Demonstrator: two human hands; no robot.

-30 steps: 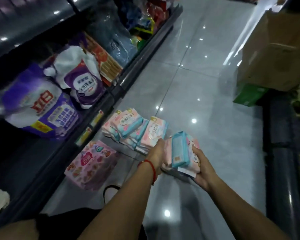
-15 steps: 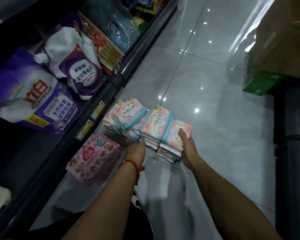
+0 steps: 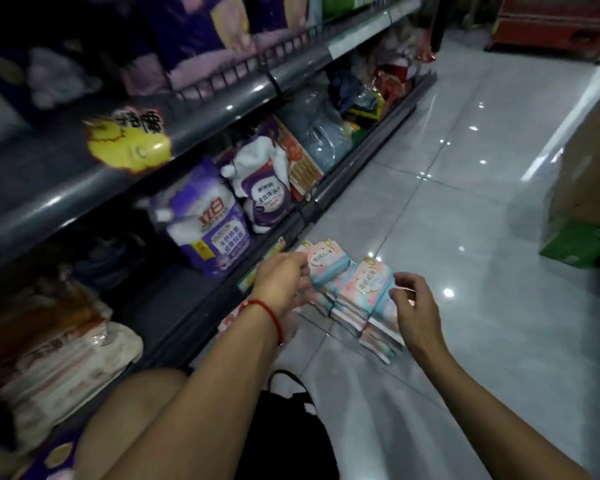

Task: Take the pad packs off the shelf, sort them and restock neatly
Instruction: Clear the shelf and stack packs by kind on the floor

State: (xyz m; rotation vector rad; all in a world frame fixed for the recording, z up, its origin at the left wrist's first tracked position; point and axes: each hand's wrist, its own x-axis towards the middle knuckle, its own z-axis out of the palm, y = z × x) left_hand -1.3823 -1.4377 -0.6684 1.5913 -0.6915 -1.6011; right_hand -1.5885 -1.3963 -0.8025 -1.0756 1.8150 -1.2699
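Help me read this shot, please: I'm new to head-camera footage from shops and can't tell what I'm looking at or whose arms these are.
The camera is worn on a person's head and looks down and forward, so the two bare arms are the wearer's own. There is no machine. The person crouches in a shop aisle on a glossy grey tiled floor. On the floor stand stacks of small pink-and-blue plastic pad packs. The left hand, with a red string bracelet at the wrist, touches the stacks' left side with curled fingers; the right hand is at their right edge. Whether either actually grips a pack I cannot tell. To the left, dark grey metal shelves hold purple-and-white detergent pouches.
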